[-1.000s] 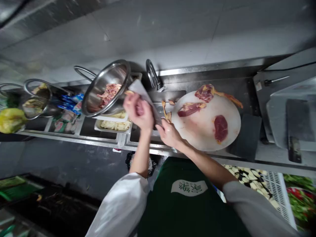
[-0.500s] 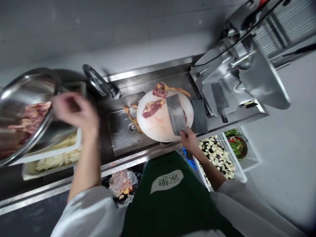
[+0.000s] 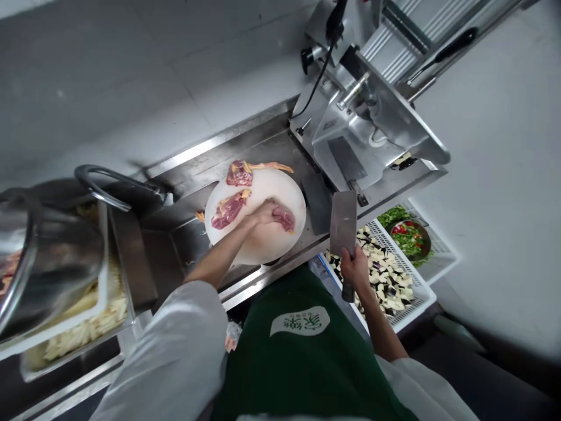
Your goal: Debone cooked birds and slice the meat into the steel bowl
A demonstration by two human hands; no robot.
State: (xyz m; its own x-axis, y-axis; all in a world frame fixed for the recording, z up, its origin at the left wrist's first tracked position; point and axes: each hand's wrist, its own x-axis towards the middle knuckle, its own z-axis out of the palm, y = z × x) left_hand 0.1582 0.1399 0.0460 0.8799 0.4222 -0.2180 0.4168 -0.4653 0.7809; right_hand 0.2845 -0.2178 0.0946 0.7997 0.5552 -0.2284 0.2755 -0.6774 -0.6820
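My left hand (image 3: pixel 262 211) reaches onto the round white cutting board (image 3: pixel 258 245) and closes over a red piece of raw meat (image 3: pixel 284 218) near its right side. Two more raw meat pieces lie on the board, one at the left (image 3: pixel 228 211) and one at the far edge (image 3: pixel 240 173) with a yellowish foot sticking out. My right hand (image 3: pixel 356 270) grips the handle of a cleaver (image 3: pixel 343 222), blade raised upright beyond the counter edge, right of the board.
A meat slicer (image 3: pixel 372 117) with a second cleaver (image 3: pixel 348 166) stands at the right. Below are a white crate of cut eggplant (image 3: pixel 385 275) and a bowl of chopped greens and chili (image 3: pixel 407 237). At left sit a steel bowl (image 3: pixel 44 263), trays of pale strips (image 3: pixel 83 333), a sink (image 3: pixel 184 245) and faucet (image 3: pixel 114 181).
My left hand left the steel bowl and came across to the meat on the board. My right hand carried the cleaver off the board to the right. The view swung right.
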